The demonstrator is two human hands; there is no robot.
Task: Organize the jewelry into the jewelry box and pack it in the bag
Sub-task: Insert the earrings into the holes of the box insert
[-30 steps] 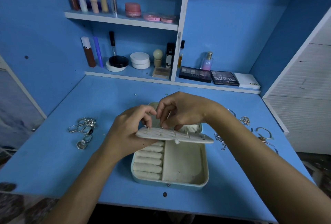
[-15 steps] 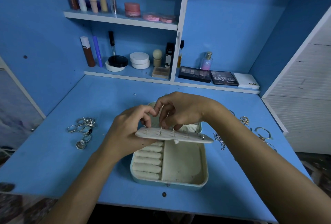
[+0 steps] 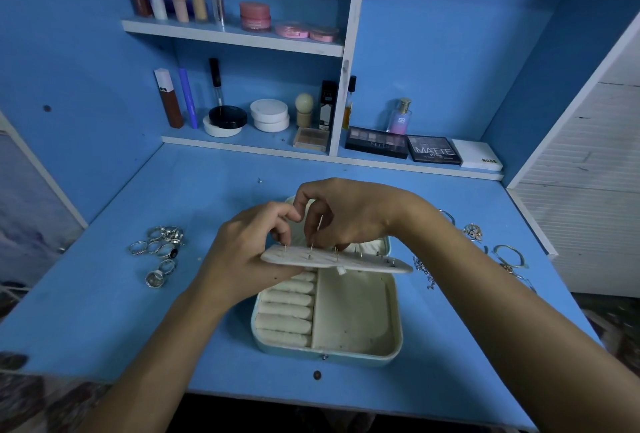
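**A:** What lies nearest the camera?

**B:** Two bare forearms reach in from the bottom edge over a blue desk [image 3: 138,311]. Just beyond them, at the centre of the view, an open cream jewelry box [image 3: 346,351] sits flat on the desk. Its left compartment holds a row of padded ring rolls [image 3: 285,308]; its right compartment [image 3: 351,311] looks bare.

**A:** And the hands?

**B:** Both work just above the far half of the box. The left hand [image 3: 242,259] grasps the left end of a flat cream earring panel [image 3: 332,259], thumb side underneath, fingers curled over the top. The panel is held roughly level above the box, with thin earring posts [image 3: 336,252] sticking up through it. The right hand [image 3: 349,214] arches over the panel, its fingertips pinched together on something tiny at one post; what it pinches is too small to make out.

**A:** Where is the rest of the jewelry?

**B:** At nine o'clock from the box, well apart from it, a cluster of silver rings [image 3: 161,249] lies on the desk. At three o'clock, beyond the right forearm, chains and bangles [image 3: 509,256] are scattered near the desk's edge.

**A:** Farther back?

**B:** At twelve o'clock, a low shelf [image 3: 242,143] carries compacts, tubes and eyeshadow palettes [image 3: 403,147]. Above it a higher shelf [image 3: 235,36] holds upright tubes and pink jars.
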